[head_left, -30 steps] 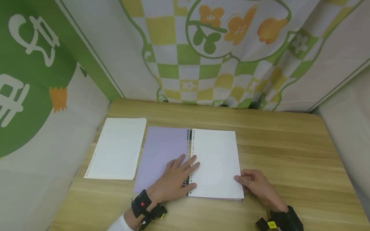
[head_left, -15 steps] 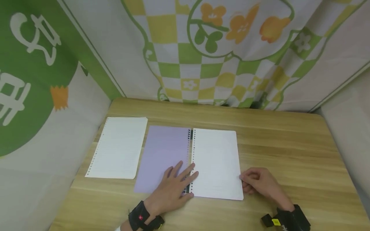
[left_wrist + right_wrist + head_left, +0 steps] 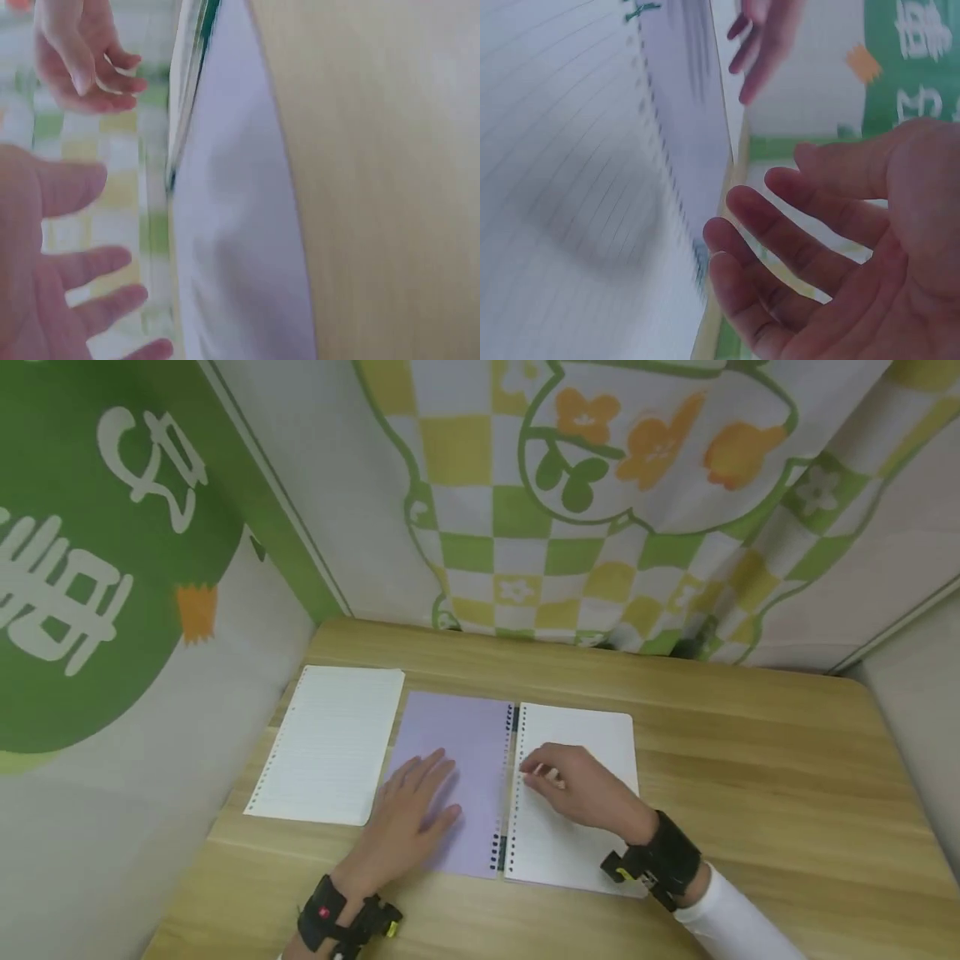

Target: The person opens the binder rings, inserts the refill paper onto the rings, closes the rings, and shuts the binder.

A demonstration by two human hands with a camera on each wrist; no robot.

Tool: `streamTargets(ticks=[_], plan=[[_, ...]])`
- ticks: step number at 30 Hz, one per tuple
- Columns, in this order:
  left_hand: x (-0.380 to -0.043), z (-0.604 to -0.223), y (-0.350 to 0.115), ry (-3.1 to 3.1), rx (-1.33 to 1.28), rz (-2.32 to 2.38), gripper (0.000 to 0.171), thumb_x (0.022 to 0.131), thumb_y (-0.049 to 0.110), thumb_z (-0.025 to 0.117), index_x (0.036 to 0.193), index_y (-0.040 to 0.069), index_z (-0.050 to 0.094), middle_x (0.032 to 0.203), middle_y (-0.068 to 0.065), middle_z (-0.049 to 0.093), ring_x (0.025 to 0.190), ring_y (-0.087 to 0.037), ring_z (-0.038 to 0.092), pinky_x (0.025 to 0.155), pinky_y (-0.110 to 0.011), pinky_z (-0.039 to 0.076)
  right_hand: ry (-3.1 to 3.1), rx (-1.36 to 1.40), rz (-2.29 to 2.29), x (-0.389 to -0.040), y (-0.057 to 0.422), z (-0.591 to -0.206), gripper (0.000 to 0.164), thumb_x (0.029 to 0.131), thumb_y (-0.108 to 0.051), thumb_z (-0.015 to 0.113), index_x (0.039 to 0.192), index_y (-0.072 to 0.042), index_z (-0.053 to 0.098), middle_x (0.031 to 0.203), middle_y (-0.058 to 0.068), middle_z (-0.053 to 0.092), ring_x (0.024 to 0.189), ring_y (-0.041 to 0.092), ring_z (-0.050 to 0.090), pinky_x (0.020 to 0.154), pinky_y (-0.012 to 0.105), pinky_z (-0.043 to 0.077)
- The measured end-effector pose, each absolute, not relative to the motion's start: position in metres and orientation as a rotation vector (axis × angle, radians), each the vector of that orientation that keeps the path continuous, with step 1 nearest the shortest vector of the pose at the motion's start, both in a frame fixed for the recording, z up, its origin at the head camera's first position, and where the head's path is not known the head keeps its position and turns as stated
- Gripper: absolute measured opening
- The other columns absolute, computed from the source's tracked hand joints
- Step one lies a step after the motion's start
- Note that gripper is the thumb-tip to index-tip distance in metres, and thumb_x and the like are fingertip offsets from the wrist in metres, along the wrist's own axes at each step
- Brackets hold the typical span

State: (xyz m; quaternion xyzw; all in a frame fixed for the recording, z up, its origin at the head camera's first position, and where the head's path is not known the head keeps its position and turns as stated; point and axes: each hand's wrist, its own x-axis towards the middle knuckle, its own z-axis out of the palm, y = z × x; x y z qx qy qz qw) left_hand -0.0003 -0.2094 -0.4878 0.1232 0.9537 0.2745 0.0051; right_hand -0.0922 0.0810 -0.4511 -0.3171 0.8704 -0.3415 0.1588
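Two halves of an opened notebook [image 3: 487, 735] lie flat on the counter [image 3: 750, 777], as the head view shows me. The left half of the notebook is its purple cover [image 3: 476, 789], and the right half is its white page [image 3: 555, 856], with black rings [image 3: 496, 853] near the spine. To the left of the notebook, just beside it, lies loose paper [image 3: 330, 747] with holes along one edge. Behind the notebook hangs a checked curtain [image 3: 517, 552]. Over the left half of the notebook is the left hand [image 3: 401, 827], its fingers spread and relaxed, with nothing in its hold. Over the right half is the right hand [image 3: 585, 789], its fingertips near the notebook's spine.

In the left wrist view, the left hand has its thumb well away from the fingers, and I can see a gap between this hand and the notebook's purple cover.

In the right wrist view, the right hand is loosely bent, half opened, and no object is between its fingers. It stays apart from the notebook's white page, which carries ruled lines and a soft shadow.
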Motion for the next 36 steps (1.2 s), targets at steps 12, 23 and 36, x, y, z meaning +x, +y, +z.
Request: streamTargets(ticks=[12, 23, 36], plan=[[-0.035, -0.488, -0.332, 2.985, -0.417, 0.807, 0.072, 0.107, 0.033, 0.061, 0.160, -0.008, 0.035, 0.165, -0.038, 0.029, 0.147, -0.065, 0.028, 0.116, -0.079, 0.025, 2.396, -1.516, -0.459, -0.082, -0.054, -0.463, 0.045, 0.108, -0.027, 0.063, 0.151, -0.012, 0.060, 0.161, 0.011, 0.054, 0.151, 0.028, 0.050, 0.123, 0.044, 0.043], [-0.038, -0.493, -0.383, 2.953, -0.616, 0.802, 0.081, 0.096, 0.024, 0.074, 0.155, -0.015, 0.035, 0.156, -0.043, 0.032, 0.140, -0.065, 0.032, 0.112, -0.077, 0.031, 2.287, -1.532, -0.174, -0.049, -0.110, -0.475, 0.057, 0.106, -0.052, 0.062, 0.156, -0.026, 0.055, 0.175, -0.002, 0.033, 0.163, 0.031, 0.028, 0.130, 0.053, 0.029], [-0.036, -0.484, -0.399, 2.934, -0.661, 0.808, 0.092, 0.092, 0.024, 0.081, 0.157, -0.016, 0.031, 0.154, -0.044, 0.032, 0.139, -0.065, 0.033, 0.111, -0.076, 0.033, 2.324, -1.549, -0.097, -0.041, -0.122, -0.469, 0.053, 0.104, -0.053, 0.065, 0.152, -0.032, 0.058, 0.174, -0.006, 0.033, 0.162, 0.029, 0.030, 0.128, 0.051, 0.031]])
